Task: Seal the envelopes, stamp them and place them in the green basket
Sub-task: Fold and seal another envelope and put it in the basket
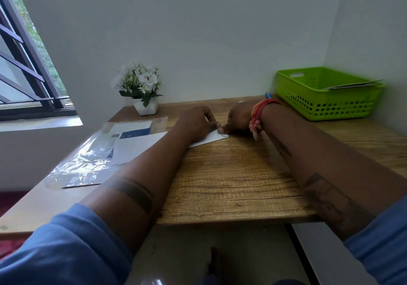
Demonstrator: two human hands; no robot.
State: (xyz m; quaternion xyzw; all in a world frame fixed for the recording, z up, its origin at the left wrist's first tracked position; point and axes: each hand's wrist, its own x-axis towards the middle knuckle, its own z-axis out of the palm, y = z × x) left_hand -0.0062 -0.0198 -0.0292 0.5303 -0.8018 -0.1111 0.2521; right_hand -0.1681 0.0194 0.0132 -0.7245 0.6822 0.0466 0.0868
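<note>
Both forearms stretched forward, hands meeting at twelve o'clock.

The left hand (196,120) lies knuckles-up, fingers bent and pressing downward, its forearm running in from seven o'clock with a dark band tattoo and a pushed-up blue sleeve (66,247). The right hand (236,119) curls its fingertips down just beside the left, a red thread wristband (258,115) at the wrist, tattooed forearm entering from five o'clock.

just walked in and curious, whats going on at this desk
A person is working on a white envelope lying on the wooden desk. The left hand rests on it while the right hand works at its corner with the fingertips. More envelopes lie to the left on a clear plastic wrapper. The green basket at the back right already holds some.
</note>
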